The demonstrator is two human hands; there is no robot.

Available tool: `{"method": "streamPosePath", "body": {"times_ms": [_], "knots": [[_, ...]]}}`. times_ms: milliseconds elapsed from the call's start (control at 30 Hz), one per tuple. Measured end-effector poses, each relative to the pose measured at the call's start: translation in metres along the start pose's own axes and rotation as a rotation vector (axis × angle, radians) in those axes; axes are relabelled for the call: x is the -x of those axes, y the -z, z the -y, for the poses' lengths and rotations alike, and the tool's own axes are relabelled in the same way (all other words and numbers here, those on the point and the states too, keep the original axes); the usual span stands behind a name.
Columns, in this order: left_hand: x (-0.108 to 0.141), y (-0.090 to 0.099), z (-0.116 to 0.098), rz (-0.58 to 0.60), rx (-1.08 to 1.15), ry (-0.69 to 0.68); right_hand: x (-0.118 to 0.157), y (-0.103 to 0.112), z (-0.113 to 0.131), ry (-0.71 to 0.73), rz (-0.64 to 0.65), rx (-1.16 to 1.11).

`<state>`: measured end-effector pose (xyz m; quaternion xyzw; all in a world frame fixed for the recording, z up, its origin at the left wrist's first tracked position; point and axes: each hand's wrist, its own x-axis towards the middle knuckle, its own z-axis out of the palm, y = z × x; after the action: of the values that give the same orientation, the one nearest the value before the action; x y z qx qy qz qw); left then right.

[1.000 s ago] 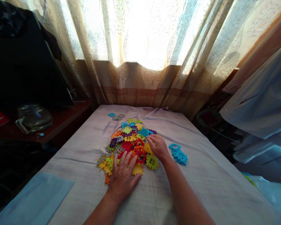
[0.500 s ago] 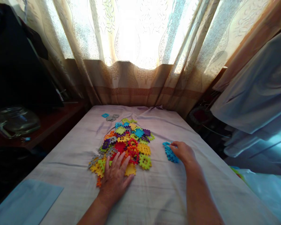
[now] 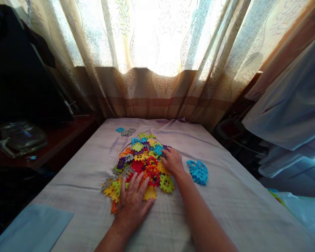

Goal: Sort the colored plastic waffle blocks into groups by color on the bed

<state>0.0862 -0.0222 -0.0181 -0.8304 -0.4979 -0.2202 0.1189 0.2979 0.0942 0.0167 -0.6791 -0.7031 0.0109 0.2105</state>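
Note:
A pile of flat, notched plastic building pieces [image 3: 138, 166] in many colours lies on the cloth. My left hand [image 3: 132, 203] rests flat on the near side of the pile, fingers spread, touching yellow and grey pieces. At the pile's right side is my right hand [image 3: 173, 161], its thumb and fingertips apart beside a blue piece [image 3: 158, 149] and covering part of the yellow and purple ones. A separate group of blue pieces [image 3: 198, 172] sits to the right of my right forearm, some overlapping.
A few grey pieces [image 3: 128, 132] and a small blue one [image 3: 120, 129] lie behind the pile. A light blue sheet [image 3: 34, 224] is at the near left. On the dark side table stands a glass jug [image 3: 22, 138]; clothes [image 3: 291, 105] hang at the right.
My right hand has left the blue group and moved left to the pile's right side. The blue group now shows whole. My left hand stays on the pile.

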Motion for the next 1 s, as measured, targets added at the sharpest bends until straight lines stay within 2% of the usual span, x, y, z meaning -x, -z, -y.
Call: {"method": "streamPosePath", "body": {"times_ms": [300,433,567,733,900,1000], "knots": [[0.0,0.003,-0.002,0.007,0.008,0.006,-0.023,-0.004,0.009,-0.041,0.056,0.024],[0.0,0.002,-0.001,0.005,0.006,0.0,-0.023,-0.004,0.011,-0.078,-0.02,-0.028],[-0.001,0.001,0.0,-0.002,0.012,0.0,-0.017,-0.002,0.006,-0.096,-0.158,-0.191],[-0.001,0.001,-0.001,-0.001,0.034,0.01,0.003,0.016,-0.027,-0.109,-0.31,-0.303],[0.0,-0.002,0.0,-0.017,0.05,0.023,0.035,0.048,-0.08,-0.259,-0.479,-0.116],[0.0,-0.003,0.0,-0.017,0.052,0.02,0.052,0.057,-0.106,-0.292,-0.517,-0.022]]}}
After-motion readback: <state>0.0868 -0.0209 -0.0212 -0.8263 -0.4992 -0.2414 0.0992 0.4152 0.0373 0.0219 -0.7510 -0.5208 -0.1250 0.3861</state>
